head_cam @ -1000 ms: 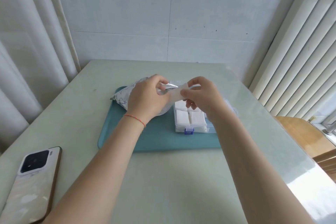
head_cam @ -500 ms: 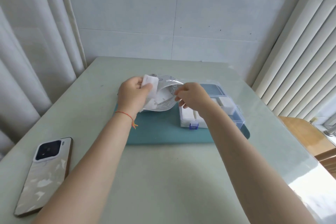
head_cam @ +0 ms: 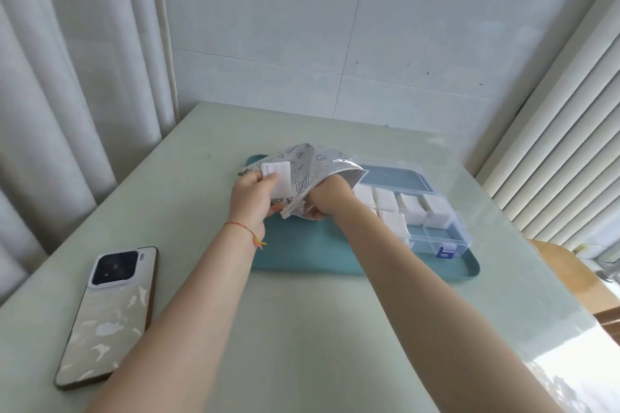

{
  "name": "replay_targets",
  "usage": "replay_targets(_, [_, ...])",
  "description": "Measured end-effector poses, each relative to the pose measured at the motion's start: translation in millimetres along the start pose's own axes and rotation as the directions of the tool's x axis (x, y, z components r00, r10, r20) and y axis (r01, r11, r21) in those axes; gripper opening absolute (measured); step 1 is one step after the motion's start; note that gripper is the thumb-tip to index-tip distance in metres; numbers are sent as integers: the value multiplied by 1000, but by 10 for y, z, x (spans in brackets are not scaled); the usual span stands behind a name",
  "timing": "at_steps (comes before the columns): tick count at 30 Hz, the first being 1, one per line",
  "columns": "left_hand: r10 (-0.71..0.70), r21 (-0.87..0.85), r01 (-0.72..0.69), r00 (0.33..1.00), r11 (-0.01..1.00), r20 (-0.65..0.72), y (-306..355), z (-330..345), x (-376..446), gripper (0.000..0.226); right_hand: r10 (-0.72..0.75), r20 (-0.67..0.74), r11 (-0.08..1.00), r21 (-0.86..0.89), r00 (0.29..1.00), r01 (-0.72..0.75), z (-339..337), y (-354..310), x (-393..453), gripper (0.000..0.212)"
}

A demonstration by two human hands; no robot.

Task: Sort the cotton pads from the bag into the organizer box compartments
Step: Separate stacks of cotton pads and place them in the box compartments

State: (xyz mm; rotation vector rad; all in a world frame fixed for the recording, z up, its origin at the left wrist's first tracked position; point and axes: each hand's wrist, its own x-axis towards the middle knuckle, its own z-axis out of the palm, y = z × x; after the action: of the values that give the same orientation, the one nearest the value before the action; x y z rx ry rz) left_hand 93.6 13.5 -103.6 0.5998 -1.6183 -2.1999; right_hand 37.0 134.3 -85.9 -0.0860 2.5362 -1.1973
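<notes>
While the left hand (head_cam: 252, 201) pinches a cotton pad (head_cam: 277, 179) and the bag (head_cam: 313, 174) edge above the tray (head_cam: 302, 255), the right hand (head_cam: 327, 198) reaches into the bag mouth, its grip hidden, can't tell. Organizer box (head_cam: 449, 235) sits right, pads in compartments.

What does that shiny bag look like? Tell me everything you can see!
The bag is crinkly silver film with small printed drawings such as shells. It is held up above the teal tray, its mouth open to the right. The left hand grips it along with a white pad; the right hand reaches inside.
</notes>
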Motion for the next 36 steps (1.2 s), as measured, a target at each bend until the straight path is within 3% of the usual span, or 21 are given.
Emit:
replay_targets(7, [-37, -46, 39, 999, 998, 30, 1, 10, 28, 15, 98, -29, 961, 263, 995, -86, 65, -87, 54, 18])
replay_targets(13, [27, -12, -27, 1000, 1000, 9, 65, 26, 0, 12, 40, -125, 975, 223, 991, -12, -376, 41, -117, 16])
replay_targets(17, [90, 5, -91, 992, 996, 93, 130, 109, -115, 17, -45, -173, 970, 229, 984, 85, -688, 164, -309, 17])
replay_targets(23, [115, 50, -127, 973, 991, 202, 170, 333, -316, 21, -163, -134, 868, 452, 978, 206, -911, 326, -513, 2])
replay_targets(26, [67, 84, -91, 966, 992, 250, 125, 441, -369, 23, -226, -97, 818, 520, 969, 243, -924, 363, -595, 7])
replay_targets(31, [-34, -2, 38, 914, 999, 404, 111, 615, -531, 33, -244, -102, 869, 418, 965, 264, -871, 438, -651, 16])
replay_targets(36, [-107, -77, 150, 910, 986, 400, 87, 714, -555, 31, -197, -164, 917, 317, 967, 240, -830, 493, -618, 20])
